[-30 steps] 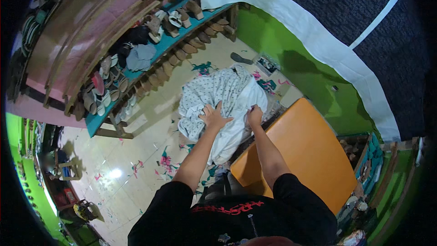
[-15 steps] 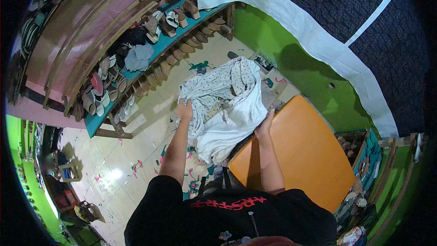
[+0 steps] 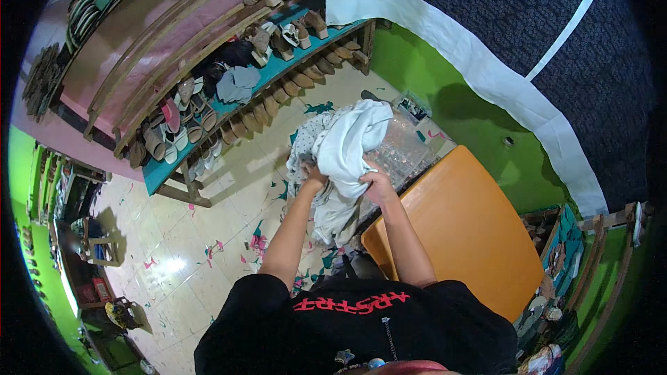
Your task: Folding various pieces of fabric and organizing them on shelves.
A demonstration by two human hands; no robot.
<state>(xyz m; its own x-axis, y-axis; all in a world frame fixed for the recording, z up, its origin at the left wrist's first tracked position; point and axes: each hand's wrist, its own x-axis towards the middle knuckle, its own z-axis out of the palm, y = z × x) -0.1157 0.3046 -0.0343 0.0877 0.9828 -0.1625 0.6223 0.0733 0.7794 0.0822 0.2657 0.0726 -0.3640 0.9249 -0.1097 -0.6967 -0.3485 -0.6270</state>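
Observation:
A bundled cloth (image 3: 353,135), white on one side and dotted with small dark spots on the other, hangs between my hands. My right hand (image 3: 379,186) is closed on its near right edge, the thumb on top. My left hand (image 3: 315,178) is closed on the dotted side to the left, its fingertips partly hidden in the folds. Lower folds of the cloth droop toward my body. Just right of the cloth lies a clear plastic organizer box (image 3: 403,142) with small things inside. An orange table (image 3: 462,232) stands to the right of my right forearm.
A long teal bench (image 3: 271,69) carries several shoes and a grey cloth (image 3: 238,84). Brown shoe forms (image 3: 269,101) line up below it. Pink and green scraps (image 3: 258,239) litter the tiled floor (image 3: 184,236). Fabric and clutter fill a wooden rack (image 3: 556,243) at right.
The cloth has been gathered from a wide spread into a smaller bundle, baring the clear box. My hands have come closer together, the left moving right and the right moving inward.

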